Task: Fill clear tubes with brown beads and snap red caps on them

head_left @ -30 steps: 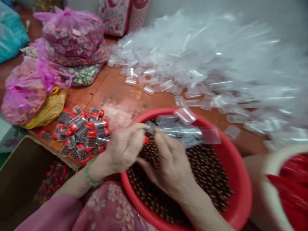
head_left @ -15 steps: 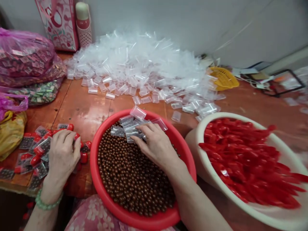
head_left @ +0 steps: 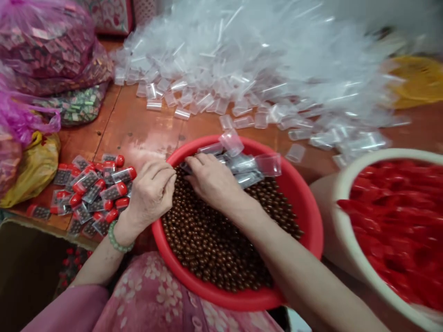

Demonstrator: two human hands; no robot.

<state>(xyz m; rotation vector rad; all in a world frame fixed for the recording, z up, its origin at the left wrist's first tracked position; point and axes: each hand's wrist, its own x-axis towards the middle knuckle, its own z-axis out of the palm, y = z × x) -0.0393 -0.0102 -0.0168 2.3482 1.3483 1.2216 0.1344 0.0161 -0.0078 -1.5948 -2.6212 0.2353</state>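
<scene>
My right hand (head_left: 212, 180) is inside the red basin (head_left: 313, 216), just above a mass of small brown balls (head_left: 221, 258). Its fingers are bent around a clear plastic case, of which only a bit shows at the fingertips. Several more clear plastic cases (head_left: 245, 168) lie on the balls to the right of that hand. By the basin's left rim is my left hand (head_left: 154, 189), fingers curled together; whatever they hold is hidden. Left of it lies a heap of small filled clear cases with red caps (head_left: 98, 189).
A large pile of clear cases (head_left: 242, 69) covers the back of the wooden table (head_left: 145, 124). Bags of small pieces (head_left: 48, 55) stand at the left. At the right is a cream tub (head_left: 341, 221) of red plastic parts (head_left: 398, 221), with a yellow basket (head_left: 418, 80) behind.
My left hand has moved right, from the red-capped cases to the basin's rim. My right hand has shifted left off the clear cases. The view has tilted down and moved closer.
</scene>
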